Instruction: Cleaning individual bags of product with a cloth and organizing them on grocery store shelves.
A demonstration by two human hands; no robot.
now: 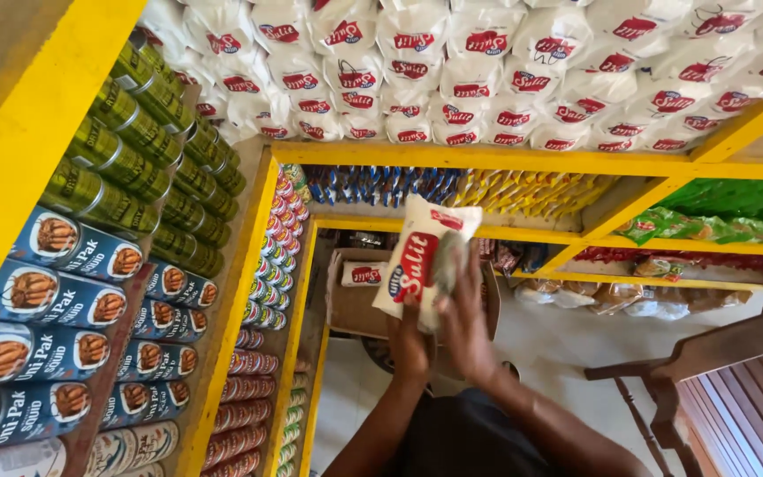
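Both hands hold one white packet (pixel 419 256) up in front of the yellow shelf (pixel 487 159). The left hand (pixel 408 340) grips its lower edge; the right hand (pixel 463 309) presses a grey cloth (pixel 446 261) on its side. Below stands a cardboard box (pixel 351 300).

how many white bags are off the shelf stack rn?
2. One white bag is held up in both hands, left hand and right hand; another bag lies in the cardboard box below. More may be hidden.
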